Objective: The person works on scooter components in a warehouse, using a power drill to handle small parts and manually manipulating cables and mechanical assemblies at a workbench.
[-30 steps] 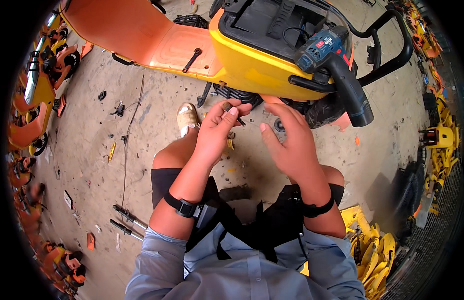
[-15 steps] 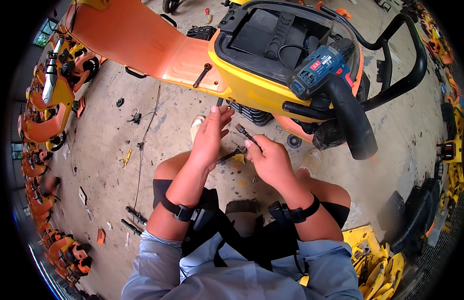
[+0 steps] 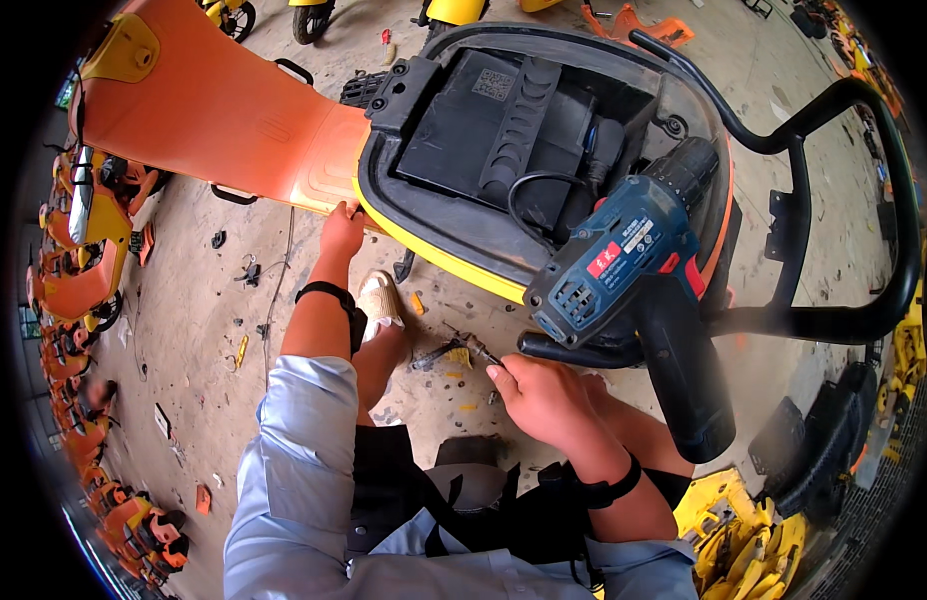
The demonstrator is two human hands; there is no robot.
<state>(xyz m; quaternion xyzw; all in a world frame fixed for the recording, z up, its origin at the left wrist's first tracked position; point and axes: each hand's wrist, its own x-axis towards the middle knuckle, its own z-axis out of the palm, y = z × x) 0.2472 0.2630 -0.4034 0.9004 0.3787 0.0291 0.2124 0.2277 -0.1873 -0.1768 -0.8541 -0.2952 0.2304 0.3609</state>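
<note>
Head view: scooter compartment [image 3: 454, 222] open, battery [image 3: 464, 132] in place, drill [image 3: 619, 262] over its near rear edge; right hand [image 3: 549, 397] has fingers closed round small metal tool [image 3: 480, 349] beyond that edge; left hand [image 3: 342, 232] curled at footboard [image 3: 334, 165] edge, hold indeterminable.

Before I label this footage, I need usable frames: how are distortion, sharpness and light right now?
Head view: power drill sharp, metal tool in the right hand hard to separate from floor clutter; head view, left edge: scooters squeezed by fisheye curvature and softer; head view, lower left: bright bluish streak.
</note>
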